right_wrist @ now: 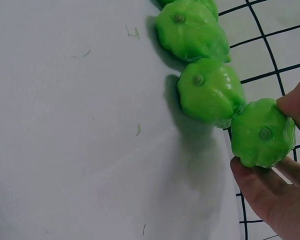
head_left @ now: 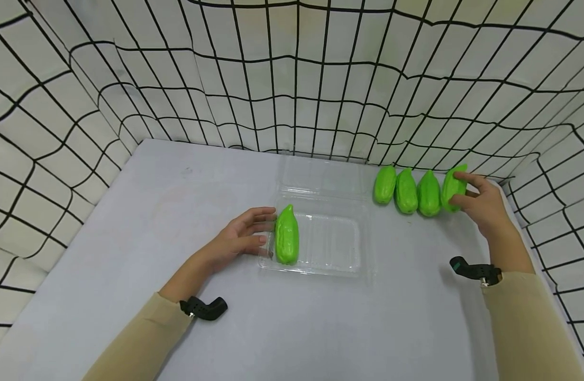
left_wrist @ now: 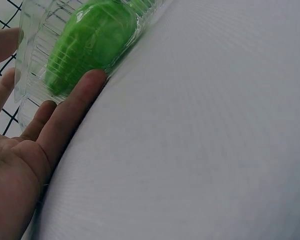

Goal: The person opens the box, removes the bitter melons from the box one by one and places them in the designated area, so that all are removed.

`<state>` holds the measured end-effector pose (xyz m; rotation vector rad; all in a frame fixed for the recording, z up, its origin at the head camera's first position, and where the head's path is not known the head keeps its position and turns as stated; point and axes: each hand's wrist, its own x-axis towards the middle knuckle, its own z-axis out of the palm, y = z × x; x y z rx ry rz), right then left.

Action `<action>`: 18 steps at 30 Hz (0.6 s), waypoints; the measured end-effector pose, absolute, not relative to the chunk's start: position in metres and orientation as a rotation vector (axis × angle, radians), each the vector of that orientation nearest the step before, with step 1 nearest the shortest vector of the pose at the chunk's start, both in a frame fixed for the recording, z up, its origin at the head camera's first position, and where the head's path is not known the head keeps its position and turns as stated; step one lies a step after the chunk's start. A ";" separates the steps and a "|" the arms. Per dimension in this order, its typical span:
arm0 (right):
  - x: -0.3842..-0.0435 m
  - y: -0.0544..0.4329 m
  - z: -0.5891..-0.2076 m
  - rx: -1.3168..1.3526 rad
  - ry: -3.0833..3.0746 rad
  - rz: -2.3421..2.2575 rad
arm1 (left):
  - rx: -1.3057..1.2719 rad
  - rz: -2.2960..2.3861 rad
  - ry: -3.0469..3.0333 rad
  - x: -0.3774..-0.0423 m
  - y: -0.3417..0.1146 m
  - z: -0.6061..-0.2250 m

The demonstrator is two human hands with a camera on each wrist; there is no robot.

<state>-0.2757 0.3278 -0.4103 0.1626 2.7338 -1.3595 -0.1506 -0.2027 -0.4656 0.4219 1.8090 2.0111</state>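
Note:
In the head view my right hand point(head_left: 484, 203) grips a smooth green ribbed toy vegetable point(head_left: 453, 189), the rightmost of a row at the back right. The right wrist view shows its stem end point(right_wrist: 264, 132) between my thumb and fingers point(right_wrist: 257, 187). My left hand point(head_left: 237, 233) touches the left side of a clear plastic box point(head_left: 330, 246) with its fingers extended. At the box's left end lies another green toy vegetable point(head_left: 287, 235), pointed tip away from me. Through the box wall, the left wrist view shows this toy vegetable point(left_wrist: 90, 45) beside my fingertips.
Several more green toy vegetables point(head_left: 406, 191) line up left of the gripped one, close against the black wire mesh point(head_left: 292, 95). The box's clear lid point(head_left: 325, 177) lies folded back behind it. White tabletop point(head_left: 344, 328) extends in front, and mesh walls enclose the sides.

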 end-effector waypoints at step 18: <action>-0.283 0.340 -0.423 0.216 2.704 -1.243 | 0.422 2.017 1.805 -0.152 -0.202 -0.468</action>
